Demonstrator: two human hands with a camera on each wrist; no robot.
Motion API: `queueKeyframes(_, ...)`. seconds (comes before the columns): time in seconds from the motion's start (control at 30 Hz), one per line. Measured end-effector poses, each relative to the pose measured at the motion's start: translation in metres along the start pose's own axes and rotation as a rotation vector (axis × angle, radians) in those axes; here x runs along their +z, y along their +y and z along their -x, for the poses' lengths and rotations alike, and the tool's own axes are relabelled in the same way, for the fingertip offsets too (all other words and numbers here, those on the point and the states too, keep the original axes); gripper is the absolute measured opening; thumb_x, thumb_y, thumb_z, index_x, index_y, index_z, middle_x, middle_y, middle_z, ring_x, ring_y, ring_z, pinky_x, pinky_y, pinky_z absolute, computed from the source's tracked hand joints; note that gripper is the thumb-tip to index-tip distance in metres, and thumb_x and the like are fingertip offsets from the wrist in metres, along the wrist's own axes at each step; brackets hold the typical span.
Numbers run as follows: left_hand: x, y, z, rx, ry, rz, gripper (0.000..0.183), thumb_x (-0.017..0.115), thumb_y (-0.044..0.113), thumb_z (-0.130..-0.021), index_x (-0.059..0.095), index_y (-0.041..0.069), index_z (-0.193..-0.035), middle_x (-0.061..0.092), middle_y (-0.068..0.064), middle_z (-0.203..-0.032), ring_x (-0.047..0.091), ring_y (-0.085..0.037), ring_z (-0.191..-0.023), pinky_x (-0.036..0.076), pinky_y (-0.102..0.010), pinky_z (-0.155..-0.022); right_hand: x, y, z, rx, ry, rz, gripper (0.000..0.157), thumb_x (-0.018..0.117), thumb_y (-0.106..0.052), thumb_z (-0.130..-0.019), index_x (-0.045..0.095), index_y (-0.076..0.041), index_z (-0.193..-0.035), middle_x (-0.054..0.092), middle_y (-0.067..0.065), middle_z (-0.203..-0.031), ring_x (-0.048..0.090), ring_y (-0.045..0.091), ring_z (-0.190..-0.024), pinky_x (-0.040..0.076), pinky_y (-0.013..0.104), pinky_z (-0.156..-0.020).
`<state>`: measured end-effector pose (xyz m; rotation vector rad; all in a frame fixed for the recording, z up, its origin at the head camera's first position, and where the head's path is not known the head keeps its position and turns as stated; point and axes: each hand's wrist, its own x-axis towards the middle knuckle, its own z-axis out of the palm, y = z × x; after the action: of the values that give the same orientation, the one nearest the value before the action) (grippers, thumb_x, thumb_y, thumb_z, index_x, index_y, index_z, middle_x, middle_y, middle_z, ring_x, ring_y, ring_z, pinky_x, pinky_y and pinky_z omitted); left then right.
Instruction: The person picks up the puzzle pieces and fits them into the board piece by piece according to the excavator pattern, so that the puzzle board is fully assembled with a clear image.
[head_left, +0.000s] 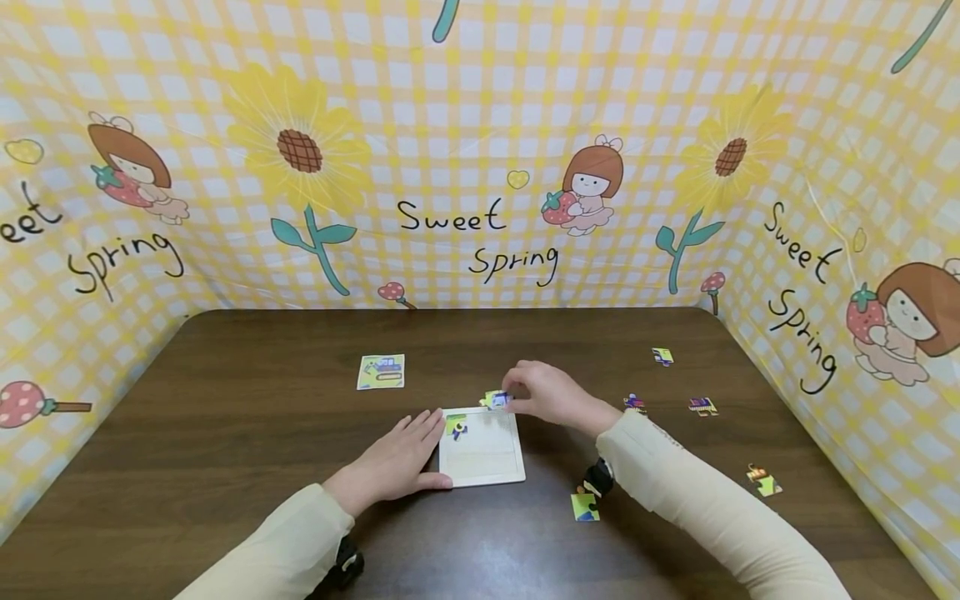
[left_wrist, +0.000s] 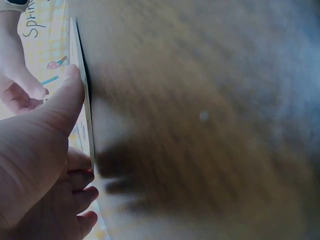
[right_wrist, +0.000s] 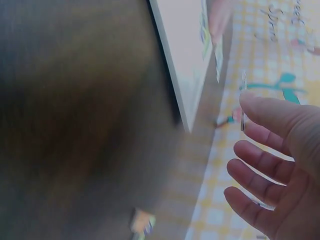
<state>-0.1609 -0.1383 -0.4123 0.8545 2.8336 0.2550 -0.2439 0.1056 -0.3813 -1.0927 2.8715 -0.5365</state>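
Observation:
A white square puzzle tray (head_left: pixel 483 458) lies on the table, with one puzzle piece (head_left: pixel 455 426) in its far left corner. My left hand (head_left: pixel 397 458) rests against the tray's left side, fingers fairly straight and thumb at the near left corner; the left wrist view shows the thumb (left_wrist: pixel 67 100) along the tray's edge. Between thumb and forefinger my right hand (head_left: pixel 551 394) pinches a yellow and blue puzzle piece (head_left: pixel 495 401) above the tray's far edge. From the right wrist view that piece (right_wrist: pixel 243 110) appears edge-on, and the other fingers are spread loosely.
A picture card of an excavator (head_left: pixel 381 372) lies at the back left. Several loose pieces are scattered on the right, among them one at the back (head_left: pixel 662 357), a track piece (head_left: pixel 703 407) and a piece (head_left: pixel 585 507) near my right wrist. Patterned cloth (head_left: pixel 480 167) walls the table.

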Motion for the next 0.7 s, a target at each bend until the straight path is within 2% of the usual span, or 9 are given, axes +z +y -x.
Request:
queueKeyframes(0.33,-0.001,0.001,0.0,-0.004,-0.001,-0.001,0.083,0.058,0.052,-0.084,0.035,-0.009,-0.136,0.029,-0.022,-0.144,0.025,-0.035,-0.132,0.021,-0.048,-0.105,0.023,-0.013,-0.003,-0.08,-0.052,0.006,0.02,0.075,-0.021,-0.078,0.068,-0.01,-0.092,0.059,-0.001,-0.088,0.054,0.013,-0.078,0.047,0.027,-0.068)
queueKeyframes(0.7,-0.001,0.0,0.001,0.023,0.02,-0.013,0.082,0.058,0.05,-0.085,0.036,-0.011,-0.135,0.031,-0.024,-0.142,0.027,-0.037,-0.131,0.023,-0.048,-0.104,0.03,-0.018,-0.01,-0.033,-0.085,0.06,0.02,0.074,-0.024,-0.079,0.069,-0.01,-0.093,0.058,-0.002,-0.087,0.051,0.01,-0.076,0.045,0.025,-0.067)
